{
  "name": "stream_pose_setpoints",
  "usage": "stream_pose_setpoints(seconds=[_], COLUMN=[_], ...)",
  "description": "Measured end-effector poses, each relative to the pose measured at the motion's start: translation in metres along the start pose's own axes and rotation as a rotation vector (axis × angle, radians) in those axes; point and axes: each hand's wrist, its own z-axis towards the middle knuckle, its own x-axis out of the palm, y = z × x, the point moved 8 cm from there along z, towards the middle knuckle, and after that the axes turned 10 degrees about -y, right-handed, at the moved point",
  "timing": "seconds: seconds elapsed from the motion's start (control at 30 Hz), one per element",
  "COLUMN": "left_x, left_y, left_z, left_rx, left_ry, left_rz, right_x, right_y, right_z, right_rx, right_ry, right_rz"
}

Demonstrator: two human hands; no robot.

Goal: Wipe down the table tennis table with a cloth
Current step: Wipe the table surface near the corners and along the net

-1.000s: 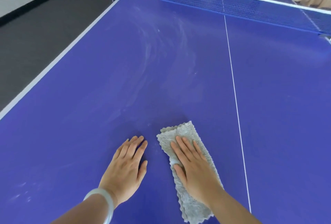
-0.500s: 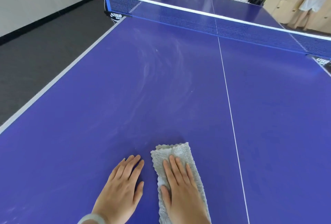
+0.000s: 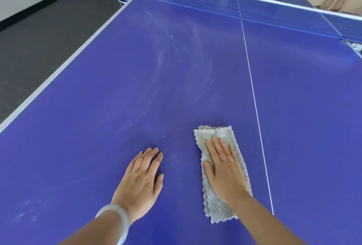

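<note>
A folded grey cloth [image 3: 219, 135] lies flat on the blue table tennis table [image 3: 303, 107], just left of the white centre line. My right hand [image 3: 225, 168] presses down on it with straight fingers spread. My left hand [image 3: 142, 178] rests flat on the bare table surface to the left of the cloth, fingers together, a pale bangle on its wrist. Whitish dusty smears [image 3: 176, 55] streak the table's left half between the hands and the net.
The blue net [image 3: 235, 0] with its white top band spans the table at the far end. The table's left edge [image 3: 64, 66] runs diagonally beside a dark floor [image 3: 39, 33]. Faint white specks [image 3: 25, 209] mark the near left surface.
My right hand has slid the cloth to the right, away from my left hand, widening the gap between them. The left hand has stayed flat on the table.
</note>
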Motion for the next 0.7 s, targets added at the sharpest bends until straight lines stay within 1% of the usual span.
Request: stream_pose_setpoints(seconds=[0.07, 0.1, 0.13, 0.2, 0.23, 0.27, 0.3, 0.33, 0.4, 0.43, 0.47, 0.5, 0.53, 0.57, 0.63, 0.67, 0.7], left_x=[0.0, 0.001, 0.0, 0.0, -0.001, -0.001, 0.0, 0.0, -0.001, -0.002, -0.002, -0.002, -0.002, -0.002, -0.003, -0.003, -0.003], left_y=[0.001, 0.001, 0.002, 0.002, 0.002, 0.002, 0.002, 0.003, 0.002, 0.002, 0.002, 0.002, 0.002, 0.002, 0.001, 0.002, 0.003], left_z=[0.0, -0.001, -0.001, -0.001, -0.001, -0.001, -0.001, -0.001, -0.001, 0.0, 0.0, -0.001, -0.001, -0.002, -0.002, -0.001, -0.001], left_rx=[-0.007, -0.007, -0.008, -0.003, 0.002, 0.004, 0.001, 0.001, 0.011, 0.015, 0.014, 0.013, 0.015, 0.019, 0.029, 0.025, 0.013], left_ry=[0.005, 0.008, 0.01, 0.021, 0.015, 0.007, 0.003, 0.001, -0.011, -0.02, -0.029, -0.039, -0.05, -0.058, -0.066, -0.064, -0.059], left_rz=[0.005, 0.002, -0.001, 0.002, 0.006, 0.008, 0.007, 0.007, 0.007, 0.005, -0.002, -0.014, -0.031, -0.054, -0.099, -0.11, -0.112], right_x=[0.001, 0.005, 0.008, 0.007, 0.004, 0.002, 0.002, 0.0, -0.002, -0.002, -0.002, -0.001, 0.001, 0.001, 0.002, 0.0, 0.0], right_y=[0.011, 0.024, 0.041, 0.068, 0.067, 0.057, 0.039, 0.02, -0.011, -0.012, -0.002, 0.015, 0.039, 0.066, 0.103, 0.106, 0.096], right_z=[0.015, 0.012, 0.002, -0.03, -0.044, -0.048, -0.045, -0.035, -0.001, 0.013, 0.023, 0.03, 0.029, 0.019, -0.028, -0.05, -0.061], right_rx=[0.177, 0.223, 0.201, 0.003, -0.107, -0.175, -0.18, -0.113, 0.176, 0.311, 0.399, 0.422, 0.352, 0.203, -0.174, -0.324, -0.43], right_ry=[-0.008, -0.009, -0.023, -0.05, -0.06, -0.046, -0.042, -0.043, -0.035, -0.05, -0.051, -0.049, -0.047, -0.065, -0.08, -0.057, -0.008], right_rz=[0.003, 0.02, 0.039, 0.067, 0.075, 0.072, 0.044, 0.017, 0.011, 0.021, 0.057, 0.12, 0.147, 0.143, 0.09, 0.086, 0.087])
